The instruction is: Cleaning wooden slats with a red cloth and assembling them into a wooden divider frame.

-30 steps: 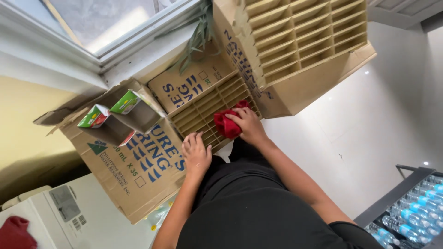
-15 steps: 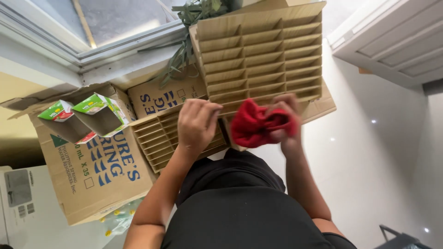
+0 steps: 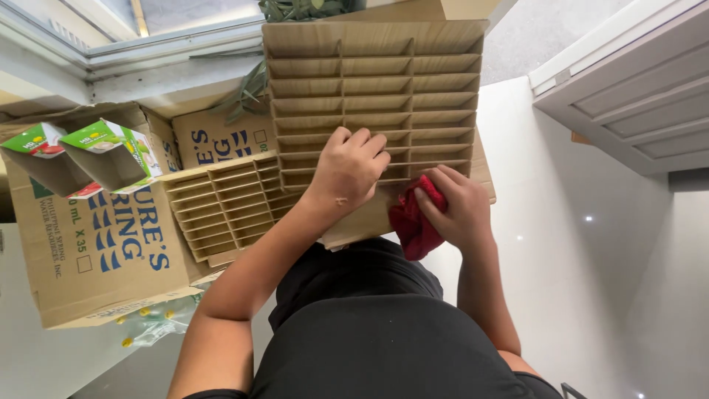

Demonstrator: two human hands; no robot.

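While left hand (image 3: 348,168) steadies divider (image 3: 373,103), right hand (image 3: 456,208) grips cloth (image 3: 410,224).

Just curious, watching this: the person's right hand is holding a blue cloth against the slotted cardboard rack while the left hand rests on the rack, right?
Nearly. The cloth is red, not blue, as the head view shows. The right hand does hold it against the slotted cardboard rack, and the left hand rests on the rack.

— Where did the one view look from?

— From the person's head, aimed steeply down along the black-clad torso, so the glossy white floor (image 3: 591,244) filled the right side.

— How near was it?

— Close: the tan slotted cardboard divider rack (image 3: 373,81) sat just past the arms and filled the upper middle.

— And the edges?

— A large brown printed cardboard box (image 3: 96,251) lay at left, a window frame (image 3: 148,52) along the top. There was no second view.
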